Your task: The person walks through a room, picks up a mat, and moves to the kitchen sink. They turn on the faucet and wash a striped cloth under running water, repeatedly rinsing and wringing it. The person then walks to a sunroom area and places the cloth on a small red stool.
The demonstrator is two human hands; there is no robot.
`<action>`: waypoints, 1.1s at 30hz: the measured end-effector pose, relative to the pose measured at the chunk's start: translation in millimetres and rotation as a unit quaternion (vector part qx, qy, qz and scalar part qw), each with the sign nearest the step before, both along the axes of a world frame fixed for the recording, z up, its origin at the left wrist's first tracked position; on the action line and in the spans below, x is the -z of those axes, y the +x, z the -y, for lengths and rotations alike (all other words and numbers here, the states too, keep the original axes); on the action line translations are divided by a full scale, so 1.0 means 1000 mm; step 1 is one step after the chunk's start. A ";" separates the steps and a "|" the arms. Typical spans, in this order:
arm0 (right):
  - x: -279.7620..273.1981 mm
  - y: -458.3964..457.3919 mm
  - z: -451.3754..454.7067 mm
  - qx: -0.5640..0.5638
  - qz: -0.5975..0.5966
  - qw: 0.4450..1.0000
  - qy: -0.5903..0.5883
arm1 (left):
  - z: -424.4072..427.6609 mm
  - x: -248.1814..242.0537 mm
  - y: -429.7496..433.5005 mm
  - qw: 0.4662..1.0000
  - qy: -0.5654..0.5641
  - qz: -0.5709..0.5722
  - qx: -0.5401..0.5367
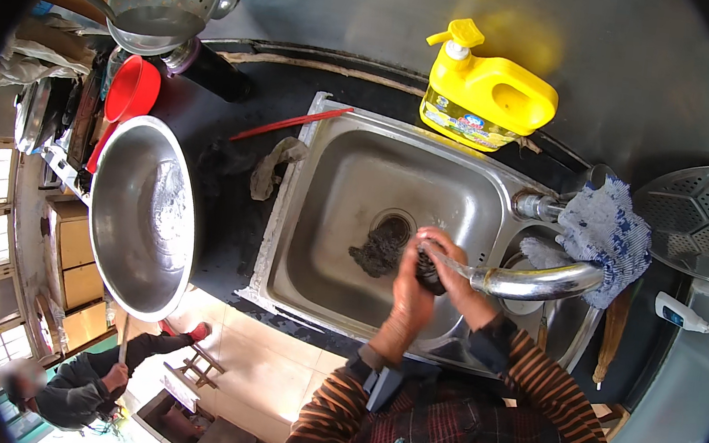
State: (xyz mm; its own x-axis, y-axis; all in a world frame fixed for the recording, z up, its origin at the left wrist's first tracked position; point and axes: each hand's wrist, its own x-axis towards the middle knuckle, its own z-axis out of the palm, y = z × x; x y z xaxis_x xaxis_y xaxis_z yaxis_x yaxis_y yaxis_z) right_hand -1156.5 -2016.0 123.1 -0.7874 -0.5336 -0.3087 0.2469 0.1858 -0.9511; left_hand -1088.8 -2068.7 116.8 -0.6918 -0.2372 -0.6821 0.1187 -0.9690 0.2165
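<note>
Water runs from the curved metal faucet (534, 283) over both hands, above the right part of the stainless steel sink basin (332, 186). My left hand (413, 297) and my right hand (454, 269) are pressed around a dark, rough item (428, 274), which their fingers partly hide; its kind cannot be told. Just left of them, a dark clump like a mesh scrubber or wet scraps (377, 250) lies by the drain. A yellow jug with a pump top (490, 99) stands behind the sink.
A large steel bowl (142, 217) and red chopsticks (290, 123) are left of the sink, near a crumpled cloth (275, 166). Patterned gloves (605, 234) hang over the faucet. At right is a perforated steamer plate (699, 218). Another person (80, 387) is at lower left, holding a stick.
</note>
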 end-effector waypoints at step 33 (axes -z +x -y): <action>0.021 -0.012 -0.165 0.235 0.033 0.962 0.135 | 0.049 -0.001 -0.009 0.992 -0.105 -0.066 0.025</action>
State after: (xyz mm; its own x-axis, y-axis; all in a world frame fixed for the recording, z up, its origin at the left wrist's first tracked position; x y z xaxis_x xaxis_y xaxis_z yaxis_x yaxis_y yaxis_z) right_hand -1168.8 -1851.0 102.1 -0.8959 -0.0172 -0.4440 0.4223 0.2774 -0.8630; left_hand -1098.0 -2117.5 117.6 -0.7862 -0.3270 -0.5244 0.1115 -0.9097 0.4000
